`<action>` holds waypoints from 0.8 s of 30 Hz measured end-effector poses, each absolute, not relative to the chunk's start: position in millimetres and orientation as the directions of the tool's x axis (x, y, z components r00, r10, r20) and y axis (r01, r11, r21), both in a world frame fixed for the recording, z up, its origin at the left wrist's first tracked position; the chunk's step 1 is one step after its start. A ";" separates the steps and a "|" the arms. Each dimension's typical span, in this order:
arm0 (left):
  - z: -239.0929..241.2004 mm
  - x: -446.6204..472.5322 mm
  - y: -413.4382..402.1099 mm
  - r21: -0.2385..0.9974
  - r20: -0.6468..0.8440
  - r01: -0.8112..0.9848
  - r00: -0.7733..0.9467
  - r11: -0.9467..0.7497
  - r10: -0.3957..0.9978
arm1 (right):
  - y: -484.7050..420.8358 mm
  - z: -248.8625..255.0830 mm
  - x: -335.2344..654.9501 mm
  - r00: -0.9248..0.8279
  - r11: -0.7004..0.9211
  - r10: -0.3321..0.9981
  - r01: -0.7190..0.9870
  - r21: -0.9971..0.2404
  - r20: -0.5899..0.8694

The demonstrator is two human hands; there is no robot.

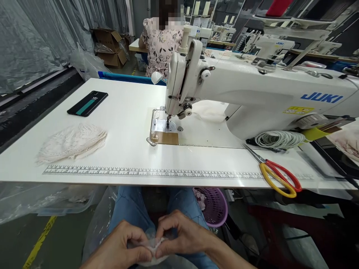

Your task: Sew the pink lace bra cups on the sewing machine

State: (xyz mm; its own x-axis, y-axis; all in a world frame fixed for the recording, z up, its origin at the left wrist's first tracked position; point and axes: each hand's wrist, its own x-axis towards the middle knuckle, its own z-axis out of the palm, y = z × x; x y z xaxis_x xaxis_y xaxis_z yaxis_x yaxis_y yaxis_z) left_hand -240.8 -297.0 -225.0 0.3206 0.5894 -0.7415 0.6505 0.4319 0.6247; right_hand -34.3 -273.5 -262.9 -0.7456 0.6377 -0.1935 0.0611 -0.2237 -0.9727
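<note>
Above my lap, in front of the table edge, my left hand (126,244) pinches a small piece of thin white fabric (153,251) between thumb and fingers. My right hand (179,233) grips the same fabric from the other side, its fingertips close to the left ones. Part of the cloth is hidden behind the fingers. On the table beyond stands a white sewing machine (246,82), its presser foot (168,123) over the metal needle plate. A flat pile of cream lace fabric (73,144) lies at the table's left.
Red and yellow scissors (280,175) overhang the front edge at right, near a coiled grey cord (280,139). A black phone (88,103) lies at back left. Below the table stands a purple basket (217,207). Another person (162,48) sits beyond the table.
</note>
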 end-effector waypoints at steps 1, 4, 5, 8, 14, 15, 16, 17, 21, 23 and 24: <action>-225.2 -242.4 -297.8 0.631 -0.741 0.639 0.328 0.440 0.586 | -272.9 -262.5 -34.0 -0.747 -0.232 0.635 0.059 -0.971 -0.197; -227.9 -248.7 -300.9 0.666 -0.725 0.583 0.362 0.465 0.586 | -270.4 -262.3 -30.1 -0.753 -0.293 0.611 0.070 -0.953 -0.244; -229.6 -250.8 -301.9 0.681 -0.717 0.562 0.377 0.470 0.587 | -269.8 -262.7 -28.6 -0.760 -0.316 0.598 0.069 -0.946 -0.255; -235.7 -254.3 -304.6 0.707 -0.698 0.513 0.398 0.486 0.595 | -269.5 -264.7 -26.2 -0.776 -0.369 0.575 0.037 -0.929 -0.260; -242.3 -250.0 -306.7 0.702 -0.686 0.549 0.348 0.454 0.640 | -270.3 -265.9 -26.9 -0.758 -0.401 0.586 0.035 -0.915 -0.286; -241.4 -248.6 -306.4 0.705 -0.681 0.553 0.355 0.443 0.641 | -270.2 -265.3 -26.2 -0.752 -0.402 0.592 0.038 -0.915 -0.291; -239.8 -247.3 -306.0 0.706 -0.681 0.558 0.364 0.436 0.636 | -270.1 -264.6 -25.2 -0.745 -0.403 0.598 0.041 -0.914 -0.297; -237.8 -246.0 -305.4 0.703 -0.684 0.564 0.371 0.433 0.628 | -270.2 -263.9 -24.2 -0.739 -0.404 0.602 0.045 -0.914 -0.302; -231.6 -242.1 -305.0 0.702 -0.686 0.575 0.390 0.420 0.614 | -271.7 -262.5 -23.0 -0.746 -0.385 0.588 0.082 -0.919 -0.313; -232.1 -242.0 -306.7 0.731 -0.670 0.529 0.437 0.430 0.600 | -273.1 -262.8 -25.5 -0.765 -0.364 0.571 0.089 -0.927 -0.297; -233.2 -242.6 -308.0 0.746 -0.660 0.500 0.459 0.440 0.595 | -273.7 -262.8 -27.2 -0.772 -0.357 0.566 0.087 -0.930 -0.289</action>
